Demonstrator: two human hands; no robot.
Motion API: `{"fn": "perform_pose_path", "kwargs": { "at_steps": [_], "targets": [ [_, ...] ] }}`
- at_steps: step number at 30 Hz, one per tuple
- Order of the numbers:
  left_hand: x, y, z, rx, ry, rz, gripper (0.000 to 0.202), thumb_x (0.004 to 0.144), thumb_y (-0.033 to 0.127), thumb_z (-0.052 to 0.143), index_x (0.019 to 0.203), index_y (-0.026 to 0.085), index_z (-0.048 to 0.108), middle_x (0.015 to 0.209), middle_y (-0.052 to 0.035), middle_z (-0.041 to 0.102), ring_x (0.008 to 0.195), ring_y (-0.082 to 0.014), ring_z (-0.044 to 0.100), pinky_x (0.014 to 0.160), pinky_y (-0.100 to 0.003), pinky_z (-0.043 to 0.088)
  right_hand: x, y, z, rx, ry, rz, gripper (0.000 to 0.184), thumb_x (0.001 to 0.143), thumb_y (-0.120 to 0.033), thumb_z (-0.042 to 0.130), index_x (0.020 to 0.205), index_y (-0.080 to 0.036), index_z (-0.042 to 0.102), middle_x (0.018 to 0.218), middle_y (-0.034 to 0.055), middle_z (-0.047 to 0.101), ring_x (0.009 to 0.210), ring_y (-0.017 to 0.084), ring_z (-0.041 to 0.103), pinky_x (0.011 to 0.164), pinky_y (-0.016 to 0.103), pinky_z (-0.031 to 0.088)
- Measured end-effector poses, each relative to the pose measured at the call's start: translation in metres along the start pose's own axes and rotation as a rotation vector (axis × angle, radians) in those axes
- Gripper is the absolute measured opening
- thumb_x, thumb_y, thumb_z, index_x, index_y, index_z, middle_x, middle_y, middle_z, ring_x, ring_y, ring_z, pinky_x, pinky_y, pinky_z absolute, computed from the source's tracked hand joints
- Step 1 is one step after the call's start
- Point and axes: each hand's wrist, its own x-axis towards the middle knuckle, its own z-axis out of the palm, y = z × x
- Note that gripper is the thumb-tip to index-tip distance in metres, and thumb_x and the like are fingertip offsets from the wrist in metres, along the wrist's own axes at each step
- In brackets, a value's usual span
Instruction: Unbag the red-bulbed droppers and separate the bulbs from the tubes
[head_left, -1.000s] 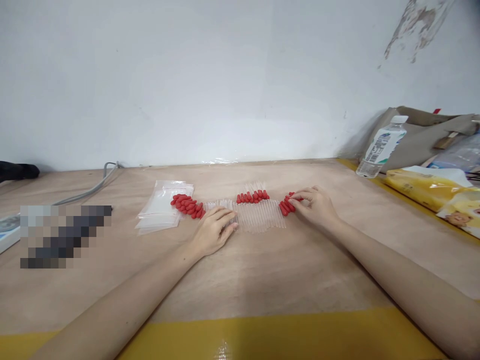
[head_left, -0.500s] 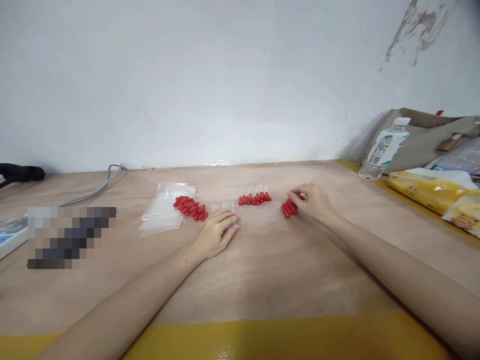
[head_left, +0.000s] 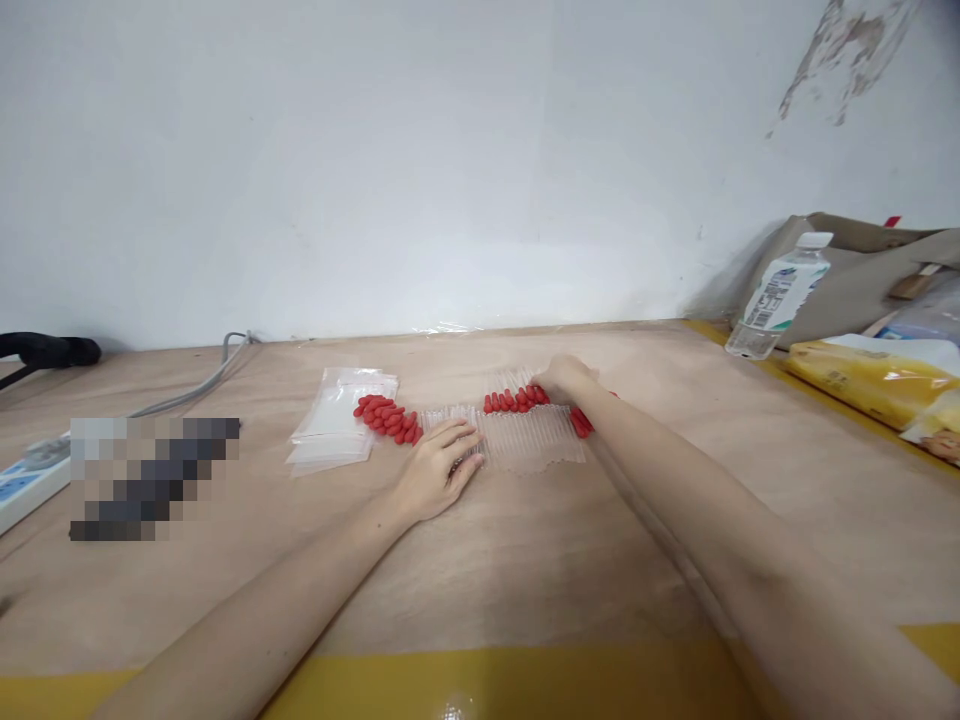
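Clear droppers (head_left: 532,440) with thin tubes lie side by side on the table, their red rubber bulbs in groups at the left, middle and right. My left hand (head_left: 439,468) rests over the left part of the tubes, fingers laid out flat and slightly apart. At the right end of the middle bulbs (head_left: 517,400) is my right hand (head_left: 566,378), turned inward with its fingers drawn together. What those fingers hold is hidden. Beneath my right wrist, some right-hand bulbs (head_left: 581,422) are partly covered. The left bulbs (head_left: 386,415) overlap a stack of clear plastic bags (head_left: 334,415).
A power strip (head_left: 30,490), a grey cable (head_left: 195,385) and a blurred-out dark object (head_left: 154,480) lie at the left. On the right are a water bottle (head_left: 776,300), a grey bag (head_left: 847,280) and a yellow packet (head_left: 870,375). A white wall (head_left: 450,180) borders the table's back.
My right hand has moved left and slightly away from me, from the right-hand bulbs to the end of the middle bulbs. My left hand stays on the tubes. The view has shifted slightly.
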Motion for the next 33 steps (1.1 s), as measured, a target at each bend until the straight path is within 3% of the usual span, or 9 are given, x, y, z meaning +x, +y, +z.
{"fn": "perform_pose_path", "kwargs": {
  "at_steps": [6, 11, 14, 16, 18, 21, 24, 28, 33],
  "targets": [
    [0.000, -0.001, 0.001, -0.004, -0.012, -0.005, 0.027, 0.085, 0.026, 0.048, 0.105, 0.015, 0.062, 0.107, -0.0108, 0.063, 0.108, -0.0241, 0.054, 0.091, -0.043, 0.047, 0.008, 0.001, -0.006, 0.067, 0.014, -0.005, 0.023, 0.063, -0.027, 0.061, 0.043, -0.018, 0.055, 0.046, 0.0070, 0.056, 0.056, 0.023, 0.059, 0.058, 0.037, 0.042],
    [0.000, 0.000, 0.000, -0.005, -0.015, -0.015, 0.027, 0.085, 0.026, 0.048, 0.106, 0.015, 0.061, 0.107, -0.0106, 0.062, 0.108, -0.0240, 0.053, 0.091, -0.042, 0.047, -0.021, 0.006, -0.022, 0.231, 0.068, -0.182, 0.035, 0.083, -0.032, 0.041, 0.058, -0.016, 0.060, 0.062, 0.0061, 0.063, 0.059, 0.014, 0.058, 0.059, 0.027, 0.043],
    [-0.001, 0.002, -0.001, -0.001, -0.009, -0.048, 0.033, 0.085, 0.027, 0.048, 0.115, 0.016, 0.054, 0.117, -0.0117, 0.056, 0.110, -0.0230, 0.052, 0.093, -0.040, 0.046, -0.052, 0.018, -0.023, 0.316, 0.161, -0.325, 0.027, 0.087, -0.033, 0.038, 0.085, -0.017, 0.060, 0.079, 0.0039, 0.066, 0.068, 0.012, 0.058, 0.064, 0.024, 0.043],
    [-0.001, 0.003, -0.001, -0.005, -0.005, -0.083, 0.042, 0.085, 0.027, 0.047, 0.126, 0.017, 0.043, 0.125, -0.0121, 0.049, 0.115, -0.0224, 0.048, 0.095, -0.039, 0.044, -0.072, 0.031, -0.016, 0.345, 0.305, -0.561, 0.019, 0.085, -0.029, 0.045, 0.087, -0.017, 0.059, 0.079, 0.0047, 0.064, 0.073, 0.015, 0.056, 0.065, 0.027, 0.042],
    [-0.001, 0.005, -0.002, -0.008, -0.002, -0.099, 0.051, 0.086, 0.027, 0.046, 0.134, 0.017, 0.031, 0.130, -0.0123, 0.044, 0.120, -0.0222, 0.043, 0.099, -0.039, 0.040, -0.090, 0.043, -0.004, 0.315, 0.364, -0.765, 0.019, 0.086, -0.028, 0.044, 0.088, -0.018, 0.061, 0.079, 0.0056, 0.063, 0.075, 0.017, 0.054, 0.068, 0.029, 0.041],
    [-0.001, 0.008, -0.002, -0.005, 0.013, -0.079, 0.054, 0.087, 0.027, 0.045, 0.136, 0.017, 0.025, 0.134, -0.0128, 0.040, 0.124, -0.0222, 0.038, 0.102, -0.040, 0.037, -0.111, 0.051, 0.015, 0.193, 0.460, -0.907, 0.020, 0.087, -0.029, 0.046, 0.082, -0.018, 0.062, 0.076, 0.0062, 0.060, 0.076, 0.018, 0.051, 0.070, 0.032, 0.038],
    [-0.001, 0.012, -0.003, 0.009, 0.032, 0.013, 0.045, 0.087, 0.024, 0.044, 0.131, 0.019, 0.035, 0.133, -0.0125, 0.041, 0.123, -0.0224, 0.039, 0.100, -0.041, 0.039, -0.126, 0.046, 0.026, 0.087, 0.495, -0.989, 0.018, 0.086, -0.027, 0.048, 0.082, -0.019, 0.063, 0.076, 0.0047, 0.060, 0.075, 0.017, 0.051, 0.072, 0.033, 0.035],
    [-0.001, 0.019, -0.001, 0.059, 0.048, 0.205, 0.026, 0.086, 0.021, 0.048, 0.110, 0.021, 0.057, 0.118, -0.0090, 0.056, 0.116, -0.0220, 0.048, 0.094, -0.042, 0.045, -0.137, 0.032, 0.032, 0.111, 0.515, -1.094, 0.015, 0.086, -0.025, 0.049, 0.083, -0.018, 0.062, 0.083, 0.0051, 0.064, 0.079, 0.016, 0.053, 0.073, 0.032, 0.036],
    [0.001, 0.025, 0.004, 0.127, 0.083, 0.275, 0.017, 0.086, 0.021, 0.050, 0.097, 0.016, 0.061, 0.099, -0.0075, 0.066, 0.099, -0.0188, 0.060, 0.092, -0.039, 0.048, -0.138, 0.027, 0.035, 0.144, 0.516, -1.188, 0.012, 0.085, -0.022, 0.050, 0.085, -0.017, 0.061, 0.084, 0.0040, 0.066, 0.082, 0.015, 0.054, 0.072, 0.030, 0.039]
  ]
}}
